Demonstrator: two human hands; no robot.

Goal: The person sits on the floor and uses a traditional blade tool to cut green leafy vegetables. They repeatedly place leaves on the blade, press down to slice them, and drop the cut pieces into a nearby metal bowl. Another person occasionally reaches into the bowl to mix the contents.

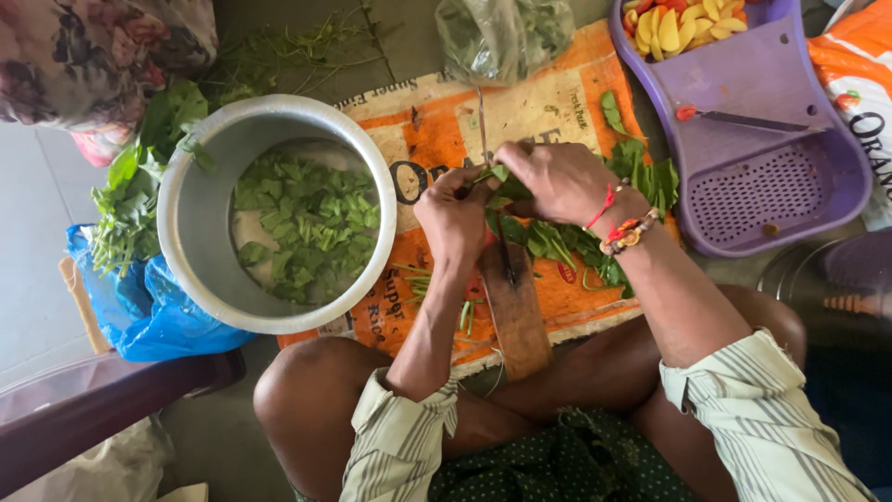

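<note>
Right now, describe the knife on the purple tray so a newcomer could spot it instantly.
Start at the purple plastic tray at upper right, beyond the right hand. On its flat middle, between the yellow pieces heaped at its far end and the perforated strainer section, lies a small knife. Its red handle and thin dark blade set it apart.

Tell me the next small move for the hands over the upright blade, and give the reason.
Probably push the leaves down across the blade so the cut pieces can go into the pot. Both the left hand and the right hand pinch the bunch right at the blade, the pot already holds chopped greens, and more uncut leaves lie on the sack.
</note>
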